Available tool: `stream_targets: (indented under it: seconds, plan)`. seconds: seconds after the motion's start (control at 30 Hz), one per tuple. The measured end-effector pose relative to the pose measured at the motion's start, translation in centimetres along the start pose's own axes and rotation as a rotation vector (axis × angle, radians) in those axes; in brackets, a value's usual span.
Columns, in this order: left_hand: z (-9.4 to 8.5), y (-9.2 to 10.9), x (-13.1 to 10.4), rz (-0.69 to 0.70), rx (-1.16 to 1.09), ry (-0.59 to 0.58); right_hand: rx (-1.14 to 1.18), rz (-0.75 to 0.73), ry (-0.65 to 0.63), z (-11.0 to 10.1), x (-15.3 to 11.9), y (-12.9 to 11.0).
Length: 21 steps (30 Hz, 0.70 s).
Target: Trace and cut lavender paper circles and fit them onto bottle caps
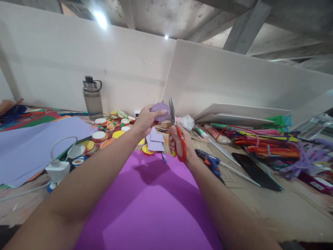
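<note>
Purple sheet (145, 218) under hands (146, 119) (189, 143), cluttered table (260, 211), white panels (130, 66), concrete ceiling (156, 17)

Left arm (101, 170): bare, stretched forward and inward. Left hand (147, 118): raised, slightly the higher; its thumb (160, 113) lay straight in a pinch. Right arm (218, 194): bare, stretched likewise. Right hand (182, 140): fingers (171, 141) were curled in a grip. The hands (near each other, not touching) were held up ahead.

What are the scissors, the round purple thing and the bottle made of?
Scissors: blades look like metal, shiny and silvery; smooth-looking red-and-yellow handles, probably plastic.
Round purple thing: dull, evenly coloured, maybe paper or foam.
Bottle: see-through grey, probably plastic, possibly glass.
</note>
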<state>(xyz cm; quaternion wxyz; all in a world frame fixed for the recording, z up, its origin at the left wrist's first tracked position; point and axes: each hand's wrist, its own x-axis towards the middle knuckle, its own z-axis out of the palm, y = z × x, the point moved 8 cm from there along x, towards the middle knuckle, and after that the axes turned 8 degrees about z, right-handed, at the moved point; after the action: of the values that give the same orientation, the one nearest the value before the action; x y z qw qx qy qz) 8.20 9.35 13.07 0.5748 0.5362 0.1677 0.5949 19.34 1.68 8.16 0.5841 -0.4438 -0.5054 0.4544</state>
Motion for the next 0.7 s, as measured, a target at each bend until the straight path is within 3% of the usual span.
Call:
stream_targets:
  seconds: [0.23,0.53,0.7]
  plan:
    - [2.0,-0.7,-1.1,-0.089,0.086,-0.15,0.055,-0.116,0.142,-2.1,0.8,-0.9]
    - [2.9,-1.4,-2.0,-0.089,0.345,-0.331,-0.026,-0.322,0.332,-4.5,1.1,-2.0]
    - [2.5,-1.8,-1.7,-0.06,0.312,-0.291,-0.033,-0.363,0.318,-4.4,0.9,-2.2]
